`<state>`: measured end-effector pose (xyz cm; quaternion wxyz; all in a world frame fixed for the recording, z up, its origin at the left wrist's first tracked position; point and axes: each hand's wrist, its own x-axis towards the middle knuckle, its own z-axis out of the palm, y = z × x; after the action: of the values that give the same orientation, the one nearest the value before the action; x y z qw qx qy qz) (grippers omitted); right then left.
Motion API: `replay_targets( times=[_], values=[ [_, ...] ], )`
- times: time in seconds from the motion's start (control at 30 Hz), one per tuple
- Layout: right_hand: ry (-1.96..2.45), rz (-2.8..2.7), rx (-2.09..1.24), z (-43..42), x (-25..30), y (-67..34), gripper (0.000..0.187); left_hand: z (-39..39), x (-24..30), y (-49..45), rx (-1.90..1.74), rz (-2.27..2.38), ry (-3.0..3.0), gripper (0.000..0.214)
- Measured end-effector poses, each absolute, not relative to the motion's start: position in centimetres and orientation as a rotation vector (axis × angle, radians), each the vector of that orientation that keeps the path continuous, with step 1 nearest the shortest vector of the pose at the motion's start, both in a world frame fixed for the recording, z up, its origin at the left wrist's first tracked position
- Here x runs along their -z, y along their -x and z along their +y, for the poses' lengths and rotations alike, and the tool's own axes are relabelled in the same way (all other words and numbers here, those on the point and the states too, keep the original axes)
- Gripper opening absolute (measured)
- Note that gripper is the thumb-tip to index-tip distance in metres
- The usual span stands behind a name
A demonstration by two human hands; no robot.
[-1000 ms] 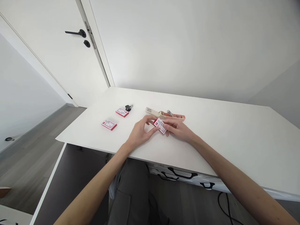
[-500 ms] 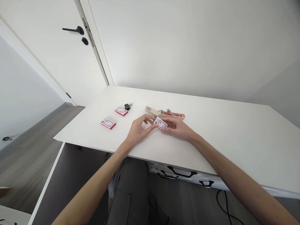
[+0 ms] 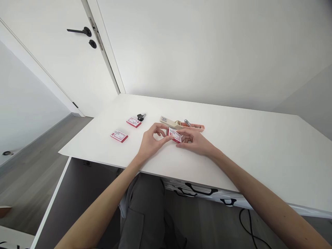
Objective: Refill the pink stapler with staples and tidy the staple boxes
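A small red-and-white box [image 3: 175,135] is held between both hands just above the white tabletop, tilted so its printed top and red sides show. My left hand [image 3: 153,140] pinches its left end between thumb and fingers. Around its right end are the curled fingers of my right hand [image 3: 194,141], with the thumb by the lower corner. Right behind the hands lies an opened long case, one half cream [image 3: 169,122] and the other pink [image 3: 195,127]. Small metal pieces rest in the pink half, and a silver metal piece [image 3: 187,122] sticks up from it.
Two similar red-and-white boxes lie to the left, one nearer [image 3: 119,136] and one farther back [image 3: 134,122]. Beside the farther one is a black item with a metal end [image 3: 141,117]. The white table [image 3: 246,148] meets the wall behind; drawers with black handles [image 3: 201,189] are below.
The box has been turned and tipped in my hands, so its red sides now show. My right thumb has shifted off its top face toward the lower corner.
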<state>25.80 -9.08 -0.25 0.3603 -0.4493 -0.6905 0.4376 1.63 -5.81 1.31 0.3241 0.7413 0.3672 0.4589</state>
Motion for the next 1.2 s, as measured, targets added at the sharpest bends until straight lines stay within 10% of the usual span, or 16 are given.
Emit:
replay_targets(
  times=[1.2],
  values=[
    [1.245, -1.61, -1.002, -8.95, 0.35, -25.78, 0.041, -5.73, -0.69, -1.75, -1.271, 0.922, -1.961, 0.033]
  ],
)
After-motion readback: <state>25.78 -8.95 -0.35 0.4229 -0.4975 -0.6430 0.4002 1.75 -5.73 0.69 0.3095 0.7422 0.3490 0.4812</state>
